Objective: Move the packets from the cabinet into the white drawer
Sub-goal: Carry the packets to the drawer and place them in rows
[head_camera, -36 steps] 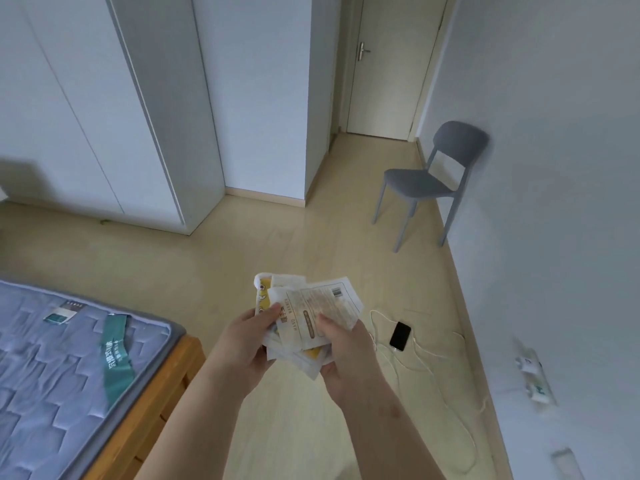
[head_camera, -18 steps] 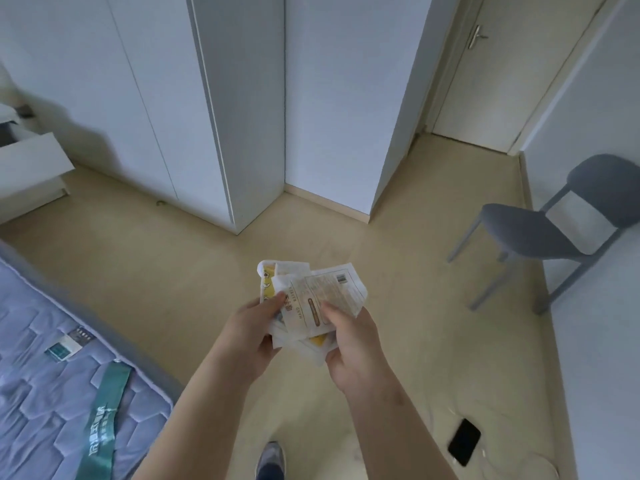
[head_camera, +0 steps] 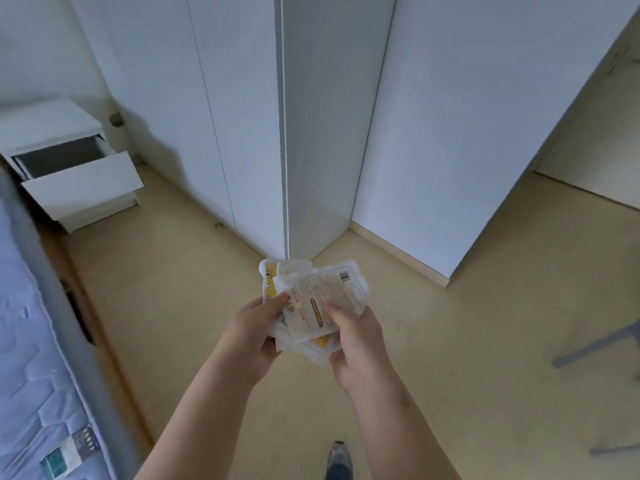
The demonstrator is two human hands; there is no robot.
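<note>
A grey shoe [head_camera: 338, 459] steps onto the pale wood floor [head_camera: 173, 306] at the bottom edge as we carry the load chest-high. Our left hand [head_camera: 254, 327] and right hand [head_camera: 356, 341] both grip a loose stack of white and yellow printed packets [head_camera: 318, 299]. Our thumbs press on the top sheet and our fingers curl beneath. The stack hangs in the air above the floor, touching nothing but our hands.

To our left runs a quilted blue-grey mattress [head_camera: 27, 341]. Past its far end stands a low white bedside unit [head_camera: 48, 123] with its white top drawer [head_camera: 83, 187] pulled open. The inside is dark, and we cannot tell what it holds. Behind rise the tall white wardrobe doors [head_camera: 242, 98], all closed. At the right edge only the legs of a grey plastic chair [head_camera: 595, 344] show.

Over the last second the view has swung left. The chair has slid from mid-frame to the margin, the black phone on the floor has dropped out of sight, and the open drawer has come into view. Our grip on the packets has not altered. We judge the pickup done and the carry under way. The drawer is well apart from our hands, so the walk over and the drop remain.
</note>
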